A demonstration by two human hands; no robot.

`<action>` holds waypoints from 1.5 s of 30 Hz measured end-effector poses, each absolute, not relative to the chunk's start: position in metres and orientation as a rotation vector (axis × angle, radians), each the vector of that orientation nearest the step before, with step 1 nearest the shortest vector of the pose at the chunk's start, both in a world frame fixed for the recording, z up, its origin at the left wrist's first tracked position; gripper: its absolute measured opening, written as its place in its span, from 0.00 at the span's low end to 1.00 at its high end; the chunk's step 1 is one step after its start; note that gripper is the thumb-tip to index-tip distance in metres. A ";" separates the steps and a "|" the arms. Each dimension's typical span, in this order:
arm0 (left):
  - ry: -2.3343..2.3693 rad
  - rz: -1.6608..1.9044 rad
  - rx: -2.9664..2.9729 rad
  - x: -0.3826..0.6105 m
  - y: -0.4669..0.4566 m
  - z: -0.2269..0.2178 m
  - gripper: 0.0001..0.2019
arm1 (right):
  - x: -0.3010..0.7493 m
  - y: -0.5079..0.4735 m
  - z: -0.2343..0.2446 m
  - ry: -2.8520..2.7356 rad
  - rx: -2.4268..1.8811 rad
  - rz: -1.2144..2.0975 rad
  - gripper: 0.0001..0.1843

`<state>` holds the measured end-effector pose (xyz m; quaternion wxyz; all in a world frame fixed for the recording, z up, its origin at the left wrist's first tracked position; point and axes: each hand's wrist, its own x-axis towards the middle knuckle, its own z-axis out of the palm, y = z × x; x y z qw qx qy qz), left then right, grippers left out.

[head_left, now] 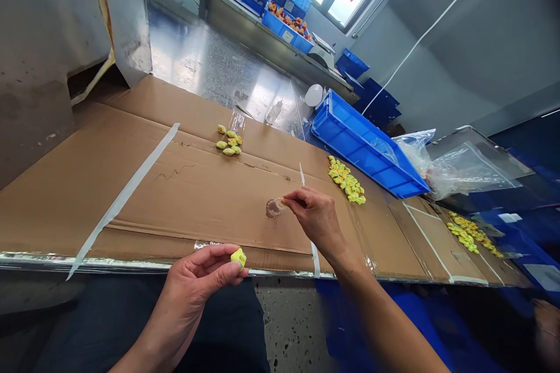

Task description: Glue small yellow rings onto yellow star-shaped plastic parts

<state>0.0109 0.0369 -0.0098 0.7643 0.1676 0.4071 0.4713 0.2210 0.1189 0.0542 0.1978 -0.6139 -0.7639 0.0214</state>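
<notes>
Left hand [192, 285]: fingers [219, 259] clasping a yellow toy [238, 257] above the cardboard-covered table [175, 186]. Right hand [315, 221]: fingers pinched narrow [291, 201]. Far blue crate [286, 22]: heaped orange-yellow toys [286, 18].

Left hand [199, 280] held low, palm turned inward, fingers [219, 259] and thumb closed on a small yellow item [238, 257]. Right hand [312, 221] extended forward, wrist angled down, thumb and forefinger [291, 201] pinched together.

Yellow-green toys [345, 180], a bright blue plastic crate [367, 151] — brown cardboard [196, 198] striped with white tape [122, 201].
</notes>
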 end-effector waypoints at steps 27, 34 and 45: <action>0.892 1.015 0.363 0.011 0.037 -0.011 0.13 | 0.227 0.119 0.070 -1.873 -1.892 0.372 0.08; 0.883 1.009 0.373 0.011 0.037 -0.011 0.12 | 0.233 0.121 0.058 -1.852 -1.863 0.418 0.08; 0.899 0.994 0.371 0.010 0.038 -0.012 0.14 | 0.239 0.120 0.055 -1.836 -1.833 0.415 0.08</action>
